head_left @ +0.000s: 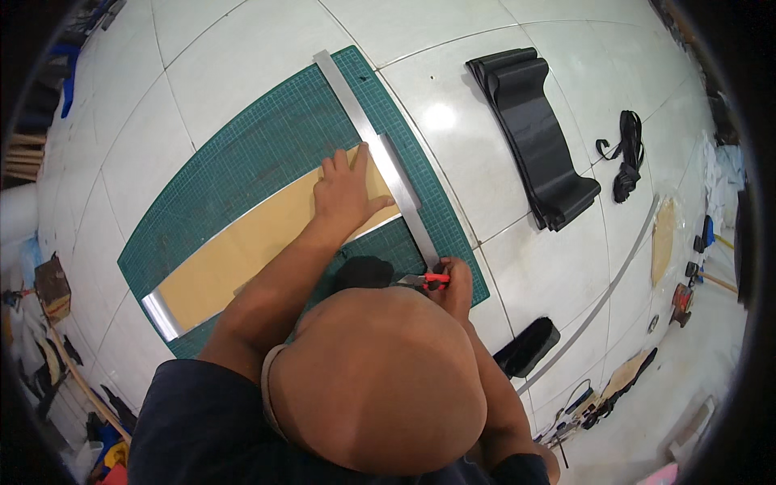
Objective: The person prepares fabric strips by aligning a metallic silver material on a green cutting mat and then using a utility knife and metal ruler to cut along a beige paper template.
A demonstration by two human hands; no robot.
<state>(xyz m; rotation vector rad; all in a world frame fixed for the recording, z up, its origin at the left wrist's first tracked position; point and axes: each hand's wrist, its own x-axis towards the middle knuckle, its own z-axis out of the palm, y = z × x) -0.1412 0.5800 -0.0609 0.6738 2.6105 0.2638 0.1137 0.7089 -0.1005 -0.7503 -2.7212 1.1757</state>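
My left hand (343,190) lies with spread fingers on a long tan sheet (259,234). The index fingertip and thumb reach to the metal ruler (368,133), which lies across the sheet's right end. My right hand (454,289) is closed around a red utility knife (436,280) near the ruler's lower end, its blade pointing left. A shiny silver band (160,315) covers the sheet's left end, and another silver strip (401,174) shows beside the ruler. Everything rests on a green cutting mat (242,153). A dark soft object (364,271) is partly hidden below the sheet.
White floor tiles (436,48) surround the mat. Folded black material (533,137) lies to the right, with a bundle of black strap (627,158) beyond it. A black brush (529,346) sits near my right arm. A long grey strip (598,307) and several tools edge the right side.
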